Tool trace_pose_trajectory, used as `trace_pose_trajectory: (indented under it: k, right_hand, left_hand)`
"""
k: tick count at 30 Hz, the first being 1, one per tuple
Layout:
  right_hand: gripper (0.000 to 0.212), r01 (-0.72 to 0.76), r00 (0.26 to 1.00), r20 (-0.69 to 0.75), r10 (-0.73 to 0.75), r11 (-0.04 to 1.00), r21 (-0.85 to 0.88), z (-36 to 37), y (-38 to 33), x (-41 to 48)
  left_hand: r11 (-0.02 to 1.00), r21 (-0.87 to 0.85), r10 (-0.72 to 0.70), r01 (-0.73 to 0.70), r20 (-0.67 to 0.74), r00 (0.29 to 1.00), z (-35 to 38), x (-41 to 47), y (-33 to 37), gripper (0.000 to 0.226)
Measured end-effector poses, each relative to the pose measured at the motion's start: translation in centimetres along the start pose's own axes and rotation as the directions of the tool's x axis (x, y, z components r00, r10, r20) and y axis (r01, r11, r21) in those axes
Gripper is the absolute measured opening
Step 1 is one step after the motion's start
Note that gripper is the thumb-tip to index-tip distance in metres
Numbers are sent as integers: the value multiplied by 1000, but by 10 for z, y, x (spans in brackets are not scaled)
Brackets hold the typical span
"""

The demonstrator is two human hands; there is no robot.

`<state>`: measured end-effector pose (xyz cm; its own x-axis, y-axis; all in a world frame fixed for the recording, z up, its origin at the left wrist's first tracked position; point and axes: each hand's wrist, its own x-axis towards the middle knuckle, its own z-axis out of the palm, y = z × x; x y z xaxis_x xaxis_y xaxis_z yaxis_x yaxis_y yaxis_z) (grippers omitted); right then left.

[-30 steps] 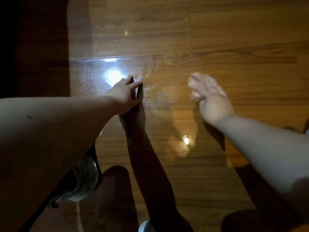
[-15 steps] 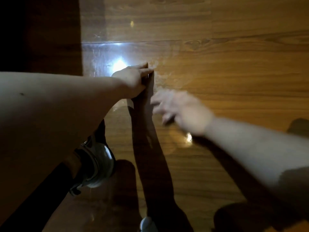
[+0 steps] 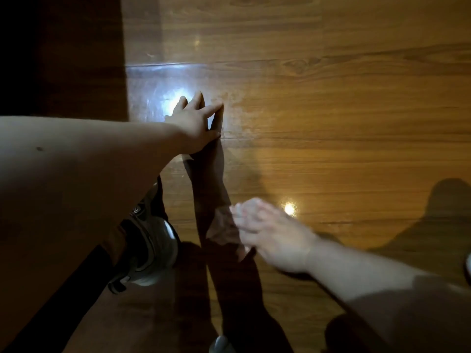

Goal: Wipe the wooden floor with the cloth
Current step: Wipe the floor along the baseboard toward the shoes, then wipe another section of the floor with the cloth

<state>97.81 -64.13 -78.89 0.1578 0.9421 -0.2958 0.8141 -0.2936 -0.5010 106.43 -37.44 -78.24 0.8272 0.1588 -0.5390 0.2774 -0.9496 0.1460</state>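
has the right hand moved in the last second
Yes. The right hand has swept back toward the person, away from the floor seam and the planted left hand.

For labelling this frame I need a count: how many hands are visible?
2. The left hand rests on the wooden floor beside a bright glare; the right hand, blurred, is lower right, nearer the person. None seems hidden.

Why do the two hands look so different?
The left hand looks sharp; the right hand is blurry. The left hand rests on the floor with straight, spread fingers; the right hand's fingers are too smeared to read. The left hand sits by the big glare, the right hand nearer, by the small light spot. Both are bare.
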Motion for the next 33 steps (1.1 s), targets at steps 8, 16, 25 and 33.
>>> trace_pose_trajectory:
  k: [8,16,25,33]
  right_hand:
    - [67,-845,185,-184,965,251,472,-51,102,-26]
    - [48,-156,988,15,155,986,64,5,-18,12]
    - [52,-686,573,-431,697,695,213,-131,138,-21]
    - [65,-911,400,133,907,377,164,-135,191,-26]
  left_hand:
    - [997,-62,-43,37,-90,995,20,-17,8,55]
    - [998,-26,-64,61,-109,992,24,-17,9,52]
    - [956,-100,236,-274,-288,928,31,-25,91,62]
    - [882,270,405,-386,-16,914,36,7,122,57]
